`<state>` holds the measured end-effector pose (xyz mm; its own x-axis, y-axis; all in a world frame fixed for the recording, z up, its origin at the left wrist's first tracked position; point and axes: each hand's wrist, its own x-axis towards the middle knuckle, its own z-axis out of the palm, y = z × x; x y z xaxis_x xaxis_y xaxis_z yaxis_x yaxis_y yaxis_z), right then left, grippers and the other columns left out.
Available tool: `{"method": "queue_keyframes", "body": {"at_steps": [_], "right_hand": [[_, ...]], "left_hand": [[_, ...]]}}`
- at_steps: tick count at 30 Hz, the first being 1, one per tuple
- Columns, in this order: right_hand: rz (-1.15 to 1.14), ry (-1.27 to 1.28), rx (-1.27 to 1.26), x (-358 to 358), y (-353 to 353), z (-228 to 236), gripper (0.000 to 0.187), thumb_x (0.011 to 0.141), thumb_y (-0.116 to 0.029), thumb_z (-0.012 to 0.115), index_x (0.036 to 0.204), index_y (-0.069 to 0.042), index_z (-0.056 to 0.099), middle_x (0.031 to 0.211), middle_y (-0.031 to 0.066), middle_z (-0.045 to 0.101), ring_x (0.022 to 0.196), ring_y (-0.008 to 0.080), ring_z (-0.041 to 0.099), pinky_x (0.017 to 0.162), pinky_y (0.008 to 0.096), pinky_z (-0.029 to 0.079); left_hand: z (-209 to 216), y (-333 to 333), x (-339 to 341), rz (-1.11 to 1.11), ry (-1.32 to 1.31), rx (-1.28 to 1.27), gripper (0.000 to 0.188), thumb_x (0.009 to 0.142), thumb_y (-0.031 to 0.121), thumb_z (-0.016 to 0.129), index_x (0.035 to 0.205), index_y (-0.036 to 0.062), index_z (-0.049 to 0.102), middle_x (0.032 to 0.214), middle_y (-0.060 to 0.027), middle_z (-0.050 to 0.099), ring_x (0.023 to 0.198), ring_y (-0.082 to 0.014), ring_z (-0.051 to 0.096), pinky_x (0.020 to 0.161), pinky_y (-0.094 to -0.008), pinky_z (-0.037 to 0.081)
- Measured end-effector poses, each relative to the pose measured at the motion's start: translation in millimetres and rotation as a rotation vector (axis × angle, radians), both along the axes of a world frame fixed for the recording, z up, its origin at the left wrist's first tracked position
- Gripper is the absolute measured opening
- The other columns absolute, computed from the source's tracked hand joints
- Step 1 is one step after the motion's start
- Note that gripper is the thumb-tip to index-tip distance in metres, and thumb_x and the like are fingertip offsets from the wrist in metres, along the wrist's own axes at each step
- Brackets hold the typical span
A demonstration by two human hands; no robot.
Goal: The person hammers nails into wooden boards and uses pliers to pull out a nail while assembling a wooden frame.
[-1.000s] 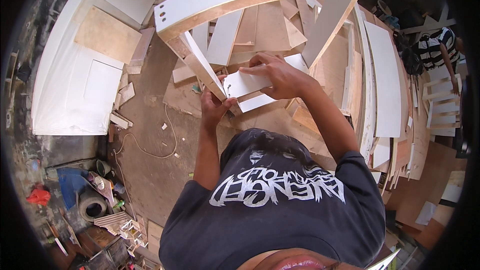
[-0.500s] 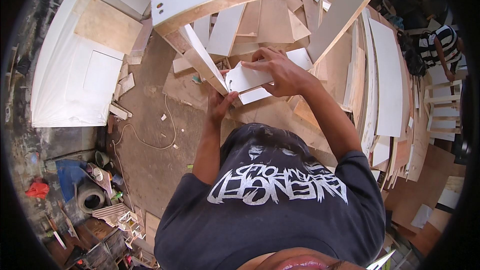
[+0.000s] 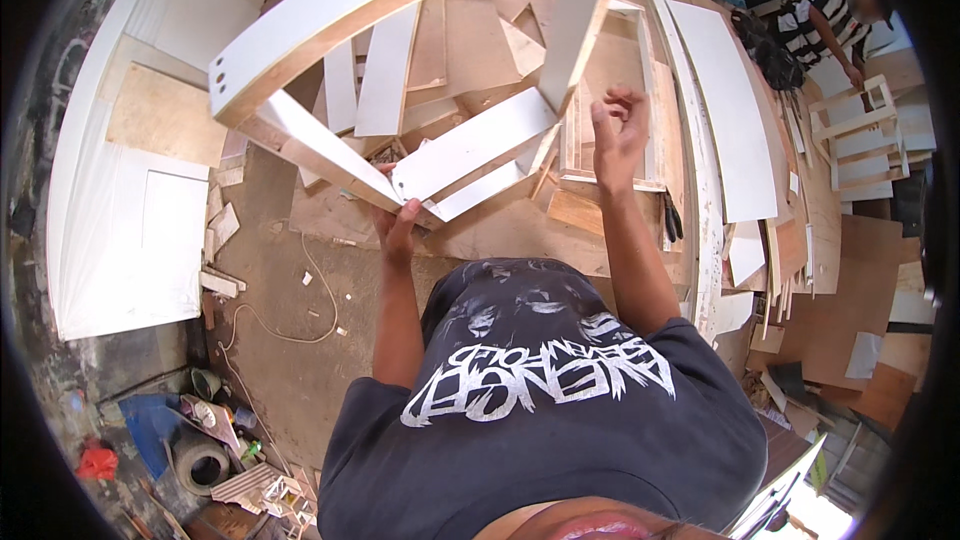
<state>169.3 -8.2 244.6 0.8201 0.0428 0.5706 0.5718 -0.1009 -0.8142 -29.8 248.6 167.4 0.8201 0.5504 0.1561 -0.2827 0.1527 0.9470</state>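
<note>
One white frame (image 3: 300,12) here, standing in front of the person, its far panel running out past the upper edge of the view. Two hands in play! The left hand (image 3: 398,225) has its grip on the frame's near left corner, thumb pressed on the near side, most of the fingers lost behind the wood. Over to the right hand (image 3: 622,132): grip released, nothing held, fingers half curled and blurred at the tips, just beside the frame's right panel.

Across the near end, one wide white board (image 3: 478,143), and on its near side one narrower white strip (image 3: 485,190), a gap between them. Small dark holes mark the far panel's left end, at least two, too tiny for a sure count. Beyond, through the opening, two white planks (image 3: 388,75) lie among brown offcuts.

Right of the right forearm, one black-handled tool (image 3: 671,218), its head hard to make out. Far right, one other person (image 3: 800,35) in stripes, a hand at one slatted wooden frame (image 3: 865,130). And on the left, one large white panel (image 3: 120,250) carries one tan board (image 3: 168,115).
</note>
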Motion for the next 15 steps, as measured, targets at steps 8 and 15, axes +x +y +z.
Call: {"method": "queue_keyframes", "body": {"at_steps": [8, 15], "right_hand": [[0.447, 0.629, -0.066, 25.4, 26.6, -17.7, 0.042, 0.099, -0.031, 0.069, 0.132, -0.006, 0.062, 0.095, 0.0042, 0.064, 0.086, 0.0139, 0.058, 0.079, 0.0305, 0.048], [0.470, 0.632, -0.018, 22.3, 28.6, -28.1, 0.044, 0.102, -0.027, 0.065, 0.139, -0.005, 0.057, 0.098, 0.0033, 0.062, 0.086, 0.0133, 0.056, 0.075, 0.0287, 0.045]], "left_hand": [[1.0, 4.9, 7.1, 0.048, -0.040, 0.094, 0.061, 0.095, 0.024, 0.062, 0.147, 0.0003, 0.041, 0.138, -0.0142, 0.049, 0.131, -0.0252, 0.047, 0.116, -0.0401, 0.034], [-3.3, -1.2, 11.3, 0.140, -0.023, 0.022, 0.059, 0.093, 0.020, 0.063, 0.145, 0.0016, 0.042, 0.136, -0.0122, 0.049, 0.126, -0.0226, 0.050, 0.111, -0.0373, 0.039]]}}
